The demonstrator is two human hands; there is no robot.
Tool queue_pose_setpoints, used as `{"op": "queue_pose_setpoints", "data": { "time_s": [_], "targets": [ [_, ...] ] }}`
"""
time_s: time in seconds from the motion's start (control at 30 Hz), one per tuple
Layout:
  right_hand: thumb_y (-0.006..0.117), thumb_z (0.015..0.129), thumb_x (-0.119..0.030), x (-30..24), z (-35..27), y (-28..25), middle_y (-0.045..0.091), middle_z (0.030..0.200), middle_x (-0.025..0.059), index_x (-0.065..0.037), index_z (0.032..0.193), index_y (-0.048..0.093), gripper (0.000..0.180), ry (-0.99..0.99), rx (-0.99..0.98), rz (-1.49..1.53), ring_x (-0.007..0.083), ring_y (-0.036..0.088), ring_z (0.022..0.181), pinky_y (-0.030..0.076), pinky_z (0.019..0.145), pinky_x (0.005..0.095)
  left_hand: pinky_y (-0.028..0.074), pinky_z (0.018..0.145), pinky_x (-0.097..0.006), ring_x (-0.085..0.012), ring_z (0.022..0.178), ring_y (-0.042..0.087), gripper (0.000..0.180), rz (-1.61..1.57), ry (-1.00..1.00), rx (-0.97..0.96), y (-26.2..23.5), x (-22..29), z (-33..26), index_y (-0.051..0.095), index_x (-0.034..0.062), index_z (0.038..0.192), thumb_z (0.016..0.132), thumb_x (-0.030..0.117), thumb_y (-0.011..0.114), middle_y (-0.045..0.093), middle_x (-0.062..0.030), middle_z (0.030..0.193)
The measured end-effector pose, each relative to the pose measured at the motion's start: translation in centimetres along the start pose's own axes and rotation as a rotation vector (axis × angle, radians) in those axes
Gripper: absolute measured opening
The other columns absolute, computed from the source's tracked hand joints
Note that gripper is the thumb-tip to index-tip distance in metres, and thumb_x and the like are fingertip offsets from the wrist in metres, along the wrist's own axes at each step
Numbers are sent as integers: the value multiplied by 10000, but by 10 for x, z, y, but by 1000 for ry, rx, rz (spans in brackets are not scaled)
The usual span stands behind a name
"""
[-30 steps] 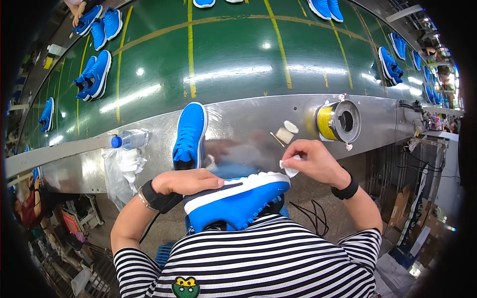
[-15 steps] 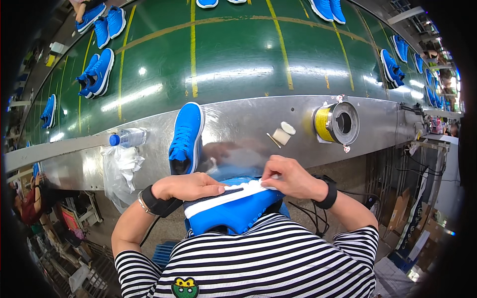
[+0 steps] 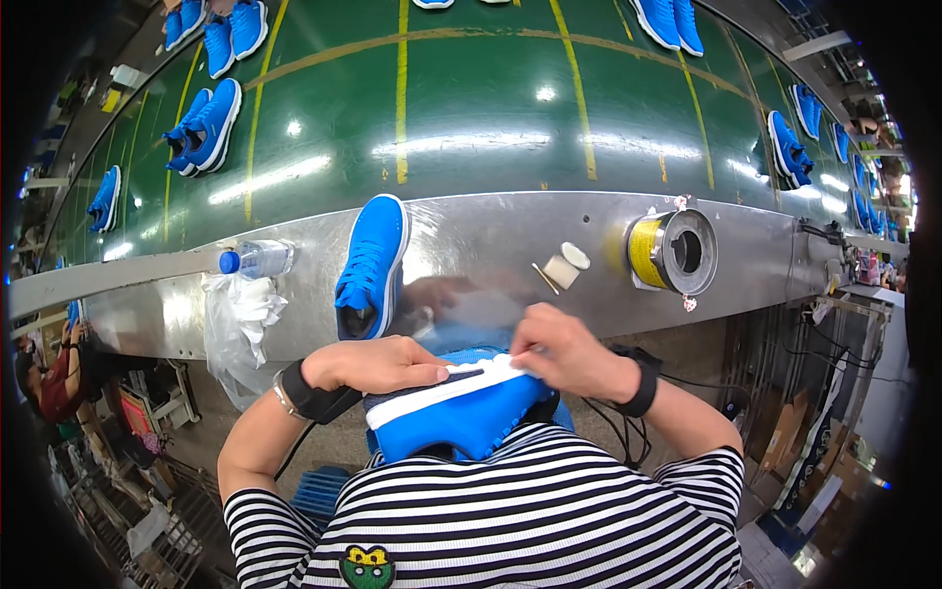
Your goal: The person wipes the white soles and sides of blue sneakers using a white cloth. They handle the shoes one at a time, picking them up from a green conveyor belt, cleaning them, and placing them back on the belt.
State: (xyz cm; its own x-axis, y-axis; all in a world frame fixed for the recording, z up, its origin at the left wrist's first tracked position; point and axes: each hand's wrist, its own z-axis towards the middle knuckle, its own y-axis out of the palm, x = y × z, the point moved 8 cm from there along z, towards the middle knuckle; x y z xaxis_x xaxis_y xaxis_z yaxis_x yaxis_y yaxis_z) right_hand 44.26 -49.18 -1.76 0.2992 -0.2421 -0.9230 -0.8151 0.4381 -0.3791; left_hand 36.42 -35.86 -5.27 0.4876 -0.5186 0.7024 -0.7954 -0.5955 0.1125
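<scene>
A blue sneaker point(image 3: 446, 422) with a white sole lies on its side against my striped shirt, its sole edge turned up and away from me. My left hand point(image 3: 378, 365) is closed on its dark heel end, thumb along the white sole edge. At the toe end, my right hand point(image 3: 567, 355) pinches at the sole edge; whether a small thing is between the fingertips is hidden. Another blue sneaker point(image 3: 370, 260) stands on the metal ledge point(image 3: 481, 231) just beyond my hands, its toe pointing away.
On the ledge are a round tin point(image 3: 677, 251), a small open pot with a white lid point(image 3: 564, 270), a thin stick point(image 3: 546, 279) and a clear bottle point(image 3: 257, 259). A plastic bag point(image 3: 240, 314) hangs off its edge. Several sneakers sit on the green belt point(image 3: 471, 108).
The surroundings, belt and ledge together, appear shifted slightly to the right. My right fingers have moved a little along the sole edge; the left hand keeps its hold on the sneaker.
</scene>
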Motion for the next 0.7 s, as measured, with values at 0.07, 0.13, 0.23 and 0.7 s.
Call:
{"op": "queue_pose_setpoints", "data": {
  "time_s": [0.07,0.13,0.23,0.7],
  "targets": [
    [626,717,-90,-17,13,16,489,750,88,-45,743,537,103,-91,-55,-9,254,483,747,406,649,339,441,757,-277,-162,847,563,456,20,-38,-43,1,9,2,498,48,1199,904,386,420,621,-136,972],
    [634,702,-75,-13,10,8,487,743,85,-48,741,539,106,-55,-31,-38,248,483,737,404,648,333,437,756,-275,-143,851,550,457,3,16,-1,-1,3,1,508,42,1188,906,389,414,623,-123,961],
    [642,683,-45,17,-15,-19,474,708,85,-49,737,542,114,73,1,-168,254,481,721,400,626,330,430,789,-266,-147,898,540,488,-186,-7,7,2,-16,-6,492,8,1192,906,395,413,613,-100,998],
    [520,781,-7,161,0,-21,535,901,89,-42,919,553,146,330,653,-152,216,527,825,426,711,335,372,887,-550,-343,1104,452,531,-1856,345,498,9,-135,92,402,91,1244,889,480,342,448,-152,1238]
  ]
}}
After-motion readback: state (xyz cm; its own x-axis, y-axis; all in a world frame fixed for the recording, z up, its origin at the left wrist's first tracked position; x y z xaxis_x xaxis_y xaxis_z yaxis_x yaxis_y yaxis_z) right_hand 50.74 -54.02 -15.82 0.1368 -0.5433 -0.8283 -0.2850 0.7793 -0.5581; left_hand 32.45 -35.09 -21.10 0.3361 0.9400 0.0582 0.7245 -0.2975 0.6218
